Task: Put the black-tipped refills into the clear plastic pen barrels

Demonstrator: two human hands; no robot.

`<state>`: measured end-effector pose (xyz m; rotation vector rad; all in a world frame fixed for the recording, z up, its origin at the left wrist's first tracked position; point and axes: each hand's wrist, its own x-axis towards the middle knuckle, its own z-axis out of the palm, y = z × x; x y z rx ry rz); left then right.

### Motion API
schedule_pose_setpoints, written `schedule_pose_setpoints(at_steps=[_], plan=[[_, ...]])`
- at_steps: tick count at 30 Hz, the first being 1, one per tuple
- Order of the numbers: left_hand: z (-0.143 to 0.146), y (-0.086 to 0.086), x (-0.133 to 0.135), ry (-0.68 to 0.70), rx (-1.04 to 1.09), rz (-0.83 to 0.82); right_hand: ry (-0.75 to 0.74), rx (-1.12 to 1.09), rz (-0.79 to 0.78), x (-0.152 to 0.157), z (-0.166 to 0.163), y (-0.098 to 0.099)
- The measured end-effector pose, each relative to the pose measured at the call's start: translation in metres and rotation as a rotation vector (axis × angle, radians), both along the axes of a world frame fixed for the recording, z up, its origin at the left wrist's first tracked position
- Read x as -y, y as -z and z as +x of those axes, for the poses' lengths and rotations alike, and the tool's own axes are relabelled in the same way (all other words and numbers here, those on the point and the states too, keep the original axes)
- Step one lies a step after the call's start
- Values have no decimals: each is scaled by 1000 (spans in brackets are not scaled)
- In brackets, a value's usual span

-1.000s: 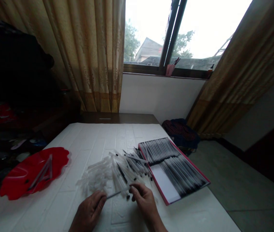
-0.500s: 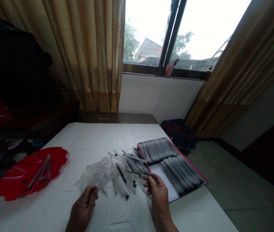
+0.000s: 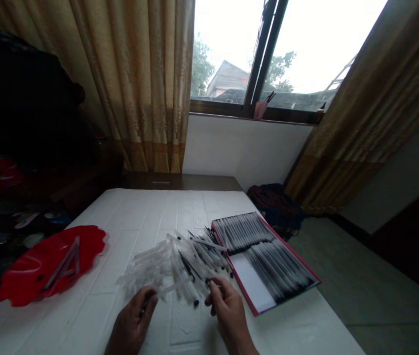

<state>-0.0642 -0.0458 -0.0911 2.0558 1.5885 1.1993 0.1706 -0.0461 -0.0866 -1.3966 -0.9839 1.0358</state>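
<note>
My left hand [image 3: 132,318] is closed at the near edge of a loose pile of clear plastic pen barrels [image 3: 146,268]. From its fingertips a translucent pen barrel [image 3: 175,287] slants up to the right. My right hand [image 3: 227,305] pinches a small black end plug [image 3: 208,281] between thumb and forefinger, close to the right side of the pile. Dark thin refills [image 3: 186,266] lie among the barrels. Another black plug [image 3: 196,302] sits at the pile's near end.
Right of the pile, a red-edged shallow box [image 3: 255,296] holds rows of clear pens with black ends. A red scalloped tray [image 3: 17,276] with a few clear barrels and a black bit stands at the left. All rest on a white brick-patterned tabletop [image 3: 94,320].
My right hand has moved left and down from beside the box, and a black plug now shows at its fingertips instead of a thin dark refill. A clear barrel now extends from my left hand.
</note>
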Motion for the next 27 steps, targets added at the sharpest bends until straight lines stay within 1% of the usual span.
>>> schedule_pose_setpoints(at_steps=[4,6,9,11,14,15,17,18,20,21,23,25,27], plan=[[4,-3,4,96,-75,102,-182,-211,-40,4,-22,-6],[5,-3,6,126,-105,127,-212,-280,-81,3,-30,-6],[6,-4,7,136,-150,163,-140,-325,-118,3,-33,-2],[6,-5,7,130,-181,217,-82,-345,-134,3,-32,0],[5,-6,7,132,-195,264,-61,-378,-159,3,-23,-2],[3,-7,7,123,-179,247,-44,-393,-154,2,-18,-5],[0,-6,6,85,-120,163,42,-416,-115,0,-4,-13],[-2,-6,5,58,-90,120,124,-419,-83,-1,5,-17],[-4,-3,4,15,-61,78,205,-386,-31,-3,21,-23],[-5,-2,3,1,-64,87,210,-362,-11,-4,27,-24],[-6,2,1,-30,-100,147,175,-295,12,-4,32,-20],[-7,7,-1,-76,-162,222,138,-210,29,-4,28,-11],[-9,12,-4,-139,-239,301,106,-106,58,-4,17,-2]])
